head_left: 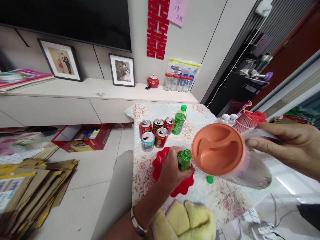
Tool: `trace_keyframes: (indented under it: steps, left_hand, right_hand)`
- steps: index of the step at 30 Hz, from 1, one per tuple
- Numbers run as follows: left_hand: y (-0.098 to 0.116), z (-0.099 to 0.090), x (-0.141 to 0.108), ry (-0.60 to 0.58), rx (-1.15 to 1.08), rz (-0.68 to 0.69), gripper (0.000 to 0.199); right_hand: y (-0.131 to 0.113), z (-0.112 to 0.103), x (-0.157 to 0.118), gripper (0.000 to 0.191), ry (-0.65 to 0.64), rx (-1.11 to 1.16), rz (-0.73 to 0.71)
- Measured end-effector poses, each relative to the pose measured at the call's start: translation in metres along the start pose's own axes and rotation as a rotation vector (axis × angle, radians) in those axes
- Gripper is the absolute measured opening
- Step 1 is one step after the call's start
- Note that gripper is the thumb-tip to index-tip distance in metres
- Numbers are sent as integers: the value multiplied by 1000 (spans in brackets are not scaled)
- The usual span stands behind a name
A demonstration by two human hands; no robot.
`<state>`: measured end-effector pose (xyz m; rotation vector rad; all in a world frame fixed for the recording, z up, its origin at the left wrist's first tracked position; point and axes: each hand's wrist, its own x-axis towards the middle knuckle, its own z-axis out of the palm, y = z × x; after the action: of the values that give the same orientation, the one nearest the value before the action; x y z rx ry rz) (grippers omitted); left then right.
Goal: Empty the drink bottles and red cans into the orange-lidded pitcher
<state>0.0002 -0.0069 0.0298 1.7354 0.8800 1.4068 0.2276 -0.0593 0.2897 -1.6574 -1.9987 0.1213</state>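
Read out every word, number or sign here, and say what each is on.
"囍", repeated: red paper cutout.
"35", handwritten, next character unclear: pink note.
"32", handwritten lower down, next character unclear: same note.
"1", large and blue, further digits partly hidden by jars: white bag.
Too small or blurred: print on the cans, standing green bottle, red floor box.
Nothing readable: held green bottle, orange-lidded container.
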Motion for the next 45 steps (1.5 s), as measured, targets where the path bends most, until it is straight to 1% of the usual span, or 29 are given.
trace_keyframes:
  steps: [4,8,15,19,22,29,33,39,42,45]
  left_hand:
    - [1,-1,0,-11,2,-36,66]
    - [0,0,0,-2,-3,-7,66]
    - [2,0,0,-11,1,-25,66]
    - [3,-1,0,-23,-7,-42,64]
    - [2,-1,0,-23,-23,-42,64]
    - [1,0,0,-18,-33,-47,64]
    - [1,0,-1,-11,-25,-37,65]
    - [1,1,-1,-19,-42,-48,66]
    - [0,1,-1,-20,-46,-50,67]
    - [-1,1,-1,-21,-50,-57,68]
  right_hand:
    - [0,0,0,63,-20,37,-16]
    - [0,0,0,59,-23,25,-6]
    - [-3,0,1,64,-23,20,-3]
    - [-2,1,-1,57,-14,40,4]
    - [-1,0,-3,56,-19,50,13]
    - [0,0,-1,66,-17,30,-15]
    - [3,-1,-1,59,-11,24,-45]
    - [1,-1,-1,61,-3,28,-75]
    - [1,0,-1,60,-16,30,-52]
    - [0,3,-1,66,6,-1,39]
